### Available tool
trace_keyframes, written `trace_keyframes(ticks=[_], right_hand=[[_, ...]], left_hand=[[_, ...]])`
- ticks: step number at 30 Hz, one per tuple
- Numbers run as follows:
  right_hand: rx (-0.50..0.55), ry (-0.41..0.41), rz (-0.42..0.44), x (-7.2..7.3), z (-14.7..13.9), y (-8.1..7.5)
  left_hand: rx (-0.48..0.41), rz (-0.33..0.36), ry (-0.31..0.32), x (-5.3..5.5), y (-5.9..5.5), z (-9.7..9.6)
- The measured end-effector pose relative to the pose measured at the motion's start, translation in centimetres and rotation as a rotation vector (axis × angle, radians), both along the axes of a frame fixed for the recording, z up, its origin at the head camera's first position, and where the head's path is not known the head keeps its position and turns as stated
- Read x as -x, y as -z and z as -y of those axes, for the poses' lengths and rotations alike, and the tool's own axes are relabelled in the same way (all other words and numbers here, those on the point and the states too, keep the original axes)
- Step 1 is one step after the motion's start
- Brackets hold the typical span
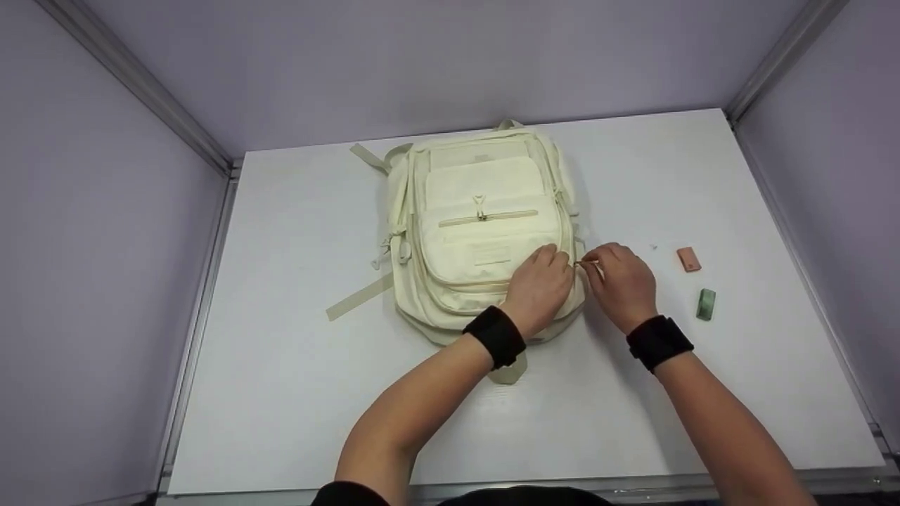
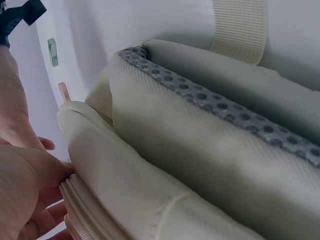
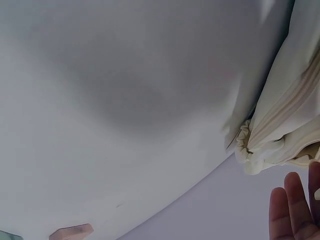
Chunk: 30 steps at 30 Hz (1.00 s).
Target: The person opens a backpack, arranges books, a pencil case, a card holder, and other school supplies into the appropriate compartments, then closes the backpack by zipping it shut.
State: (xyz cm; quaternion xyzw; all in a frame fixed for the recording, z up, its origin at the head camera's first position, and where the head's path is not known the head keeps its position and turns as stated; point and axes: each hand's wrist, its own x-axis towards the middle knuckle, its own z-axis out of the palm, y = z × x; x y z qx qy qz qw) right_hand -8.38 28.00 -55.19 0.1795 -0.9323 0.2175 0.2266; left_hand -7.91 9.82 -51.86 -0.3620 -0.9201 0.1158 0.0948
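Observation:
A cream backpack (image 1: 485,190) lies front side up on the white table. My left hand (image 1: 540,289) grips the bag's lower right edge; in the left wrist view its thumb (image 2: 55,170) presses the cloth beside a zipper seam. Close by at the bag's right side, my right hand (image 1: 624,282) pinches a thin zipper pull (image 1: 581,263) between thumb and forefinger. Only some right-hand fingers (image 3: 297,212) show in the right wrist view, so the pinch itself is mostly hidden there.
To the right on the table (image 1: 766,393) lie a pinkish-orange block (image 1: 689,259) and a green block (image 1: 706,304). Loose straps (image 1: 360,296) stick out at the bag's left. Grey-purple panels (image 1: 457,63) wall the table at the back and sides.

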Motion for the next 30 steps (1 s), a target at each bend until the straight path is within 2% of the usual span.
trace_keyframes(ticks=[9,16,21,26,30], right_hand=[[-0.013,0.049,0.048,2.2,-0.2,-0.3],[-0.008,0.045,0.059,2.3,-0.1,-0.4],[-0.016,0.031,0.05,2.2,0.0,-0.6],[-0.02,0.02,0.062,2.2,0.0,-0.6],[-0.03,0.011,0.056,2.3,0.0,-0.7]], left_hand=[[-0.068,-0.021,0.014,0.0,0.6,-0.1],[-0.067,-0.034,0.001,0.0,0.4,-0.3],[-0.079,-0.053,-0.043,0.8,0.1,-0.8],[-0.04,-0.001,-0.12,1.7,-0.2,-1.5],[-0.039,0.017,-0.145,2.1,-0.5,-1.8]])
